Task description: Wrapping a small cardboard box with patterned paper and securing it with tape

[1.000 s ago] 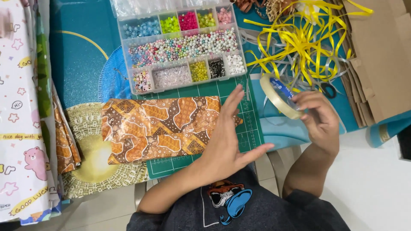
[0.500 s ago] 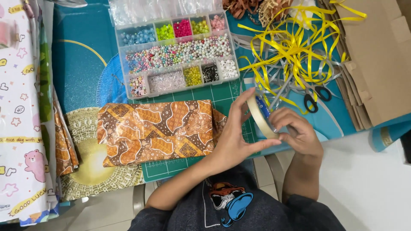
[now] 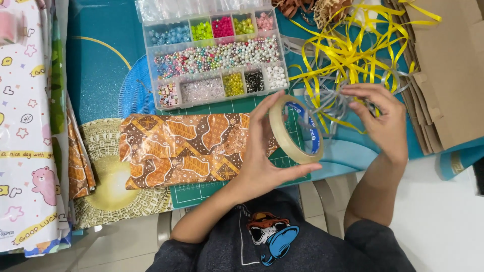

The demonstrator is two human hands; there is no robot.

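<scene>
Left hand [image 3: 262,168]: fingers clamped on tape roll [image 3: 296,130], held upright above wrapped batik parcel [image 3: 189,148] on desk. Right hand [image 3: 384,123]: fingers pinched, apparently drawing clear tape end; cannot confirm. Risk: strip snagging yellow ribbon [image 3: 348,50] close beside, or sticking to itself.

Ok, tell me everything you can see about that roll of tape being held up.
The tape roll is a ring of pale, translucent adhesive tape wound on a core with a blue and white inner face. It is held upright, tilted so the hole shows, above the green cutting mat. The left hand pinches it, fingers over the top rim and thumb under the bottom. The right hand is beside it, apart, by the yellow ribbons.
</scene>
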